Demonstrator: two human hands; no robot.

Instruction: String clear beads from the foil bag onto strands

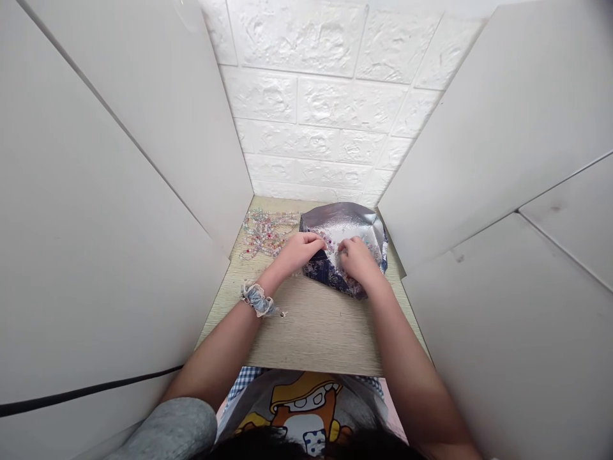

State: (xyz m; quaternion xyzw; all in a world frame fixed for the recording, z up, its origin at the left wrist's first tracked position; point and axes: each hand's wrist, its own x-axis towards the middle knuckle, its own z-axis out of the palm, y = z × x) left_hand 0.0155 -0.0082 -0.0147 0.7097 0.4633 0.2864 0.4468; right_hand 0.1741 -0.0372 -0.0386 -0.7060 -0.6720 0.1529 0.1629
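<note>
A bag (345, 223) with a shiny silver lining and a dark blue patterned outside lies spread open at the back of the table. Loose small beads (371, 243) are scattered inside it. My left hand (302, 248) is over the bag's left edge, thumb and fingers pinched together; what is between them is too small to make out. Inside the bag, my right hand (358, 260) has its fingers curled down among the beads, and its fingertips are partly hidden. Strings of colourful beads (265, 233) lie in a heap left of my left hand.
The narrow wooden table (311, 345) fits between white panels (158, 160) on both sides. A white brick-patterned wall (325, 102) closes off the back. A blue scrunchie (258, 299) circles my left wrist. A black cable (90, 391) runs along the left panel.
</note>
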